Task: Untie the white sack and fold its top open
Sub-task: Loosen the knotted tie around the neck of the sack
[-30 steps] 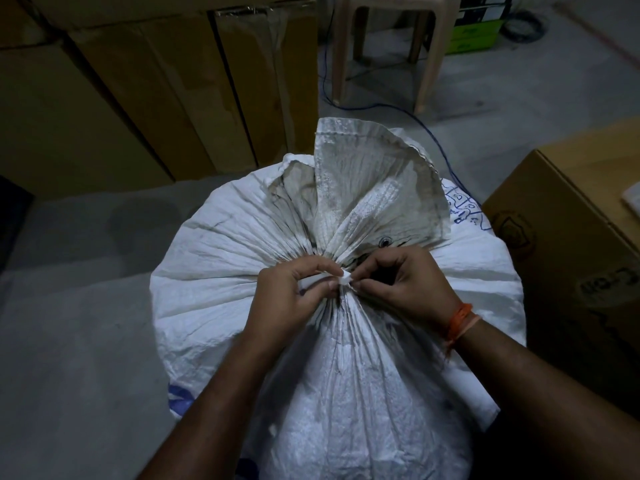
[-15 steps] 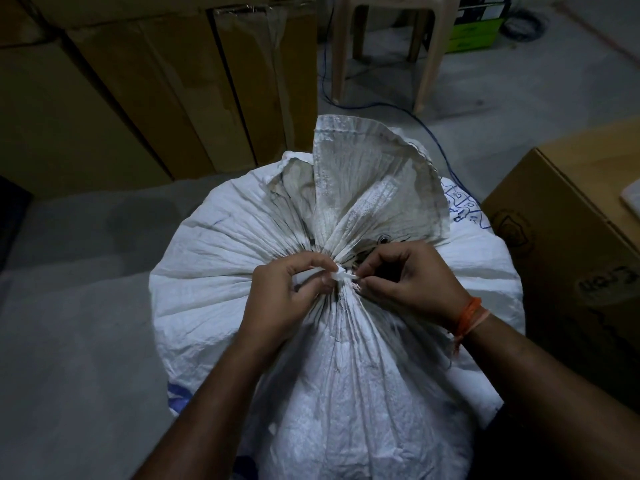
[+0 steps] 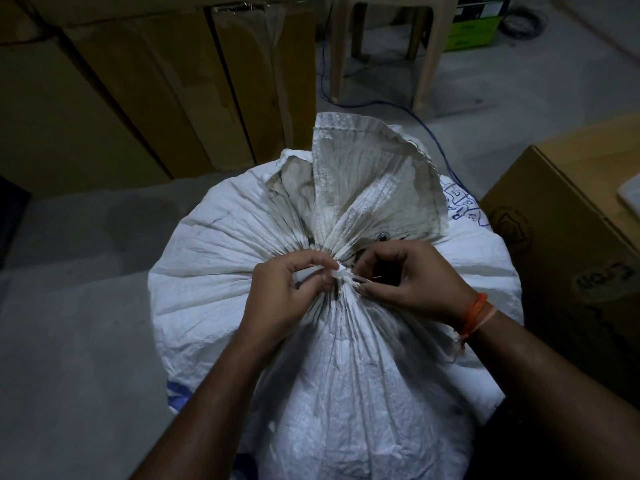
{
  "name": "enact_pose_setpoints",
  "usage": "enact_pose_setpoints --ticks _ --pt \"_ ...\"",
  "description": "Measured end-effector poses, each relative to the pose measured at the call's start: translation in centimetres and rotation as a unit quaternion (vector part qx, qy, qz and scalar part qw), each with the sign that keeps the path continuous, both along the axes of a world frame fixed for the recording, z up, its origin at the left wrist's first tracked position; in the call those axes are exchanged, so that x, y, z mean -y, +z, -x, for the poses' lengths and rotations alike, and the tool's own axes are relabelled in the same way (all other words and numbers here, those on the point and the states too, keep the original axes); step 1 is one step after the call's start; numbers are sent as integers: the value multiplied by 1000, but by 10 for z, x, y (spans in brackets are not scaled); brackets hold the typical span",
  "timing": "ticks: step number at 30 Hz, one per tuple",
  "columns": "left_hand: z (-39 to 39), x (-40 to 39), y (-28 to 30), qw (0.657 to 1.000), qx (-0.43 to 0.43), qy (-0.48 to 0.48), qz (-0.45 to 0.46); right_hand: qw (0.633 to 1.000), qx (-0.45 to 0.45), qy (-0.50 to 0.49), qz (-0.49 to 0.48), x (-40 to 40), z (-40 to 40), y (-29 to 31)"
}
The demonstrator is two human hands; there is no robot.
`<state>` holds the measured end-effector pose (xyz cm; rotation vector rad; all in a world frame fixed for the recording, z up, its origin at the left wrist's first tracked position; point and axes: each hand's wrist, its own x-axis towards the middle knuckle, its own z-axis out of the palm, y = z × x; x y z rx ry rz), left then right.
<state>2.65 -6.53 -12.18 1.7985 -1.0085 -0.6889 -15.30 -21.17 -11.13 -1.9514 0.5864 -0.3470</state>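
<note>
Looking down through the head cam, I'm seeing the white sack (image 3: 214, 271) standing full on the grey floor (image 3: 69, 341), dead centre of frame, its neck bunched tight into pleats with the loose top flap (image 3: 367, 174) fanning up and away behind the tie. I'm seeing the left hand (image 3: 280, 296) sitting on the near-left side of the neck, thumb and forefinger curled and pinching a white strip of the tie (image 3: 332, 270). The right hand (image 3: 415, 282) is coming in from the right, fingers curled, fingertips (image 3: 362, 289) nipping the knot where the pleats meet; an orange thread band (image 3: 476, 315) is sitting on that wrist. Both hands are meeting at the knot, almost touching each other. The neck is cinched, the top not folded open. Blue handwriting (image 3: 460, 202) is showing on the sack's far-right shoulder, blue print low on its left side. I'm also seeing tall brown cartons (image 3: 156, 98) lining the far left, a cardboard box (image 3: 571, 237) just beside the sack on the right, a beige plastic chair (image 3: 426, 57) further back with a blue cable (image 3: 426, 126) trailing past its legs, and a green box (image 3: 474, 29) behind that. Lighting is dim; I can't read the print.
</note>
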Motion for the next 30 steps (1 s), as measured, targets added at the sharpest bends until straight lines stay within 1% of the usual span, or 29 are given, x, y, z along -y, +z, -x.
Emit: enact_pose_setpoints --ticks 4,7,14,19,21,25,30 --pt "1 1 0 999 -42 11 0 998 -6 -17 54 2 1 -2" --pt "2 1 1 998 -64 15 0 998 -4 -37 49 -1 -4 -5" --pt "2 2 2 999 -34 2 0 998 -14 -49 39 -5 -13 -12" --pt "3 2 5 1000 -23 0 1 999 -12 -9 51 -4 -5 -2" --pt "3 3 4 999 -32 4 0 998 -10 -2 55 -1 1 2" --pt "2 3 1 998 -62 17 0 997 -10 -25 72 3 3 1" --pt "3 2 2 999 -45 4 0 998 -6 -39 58 -5 -8 -5"
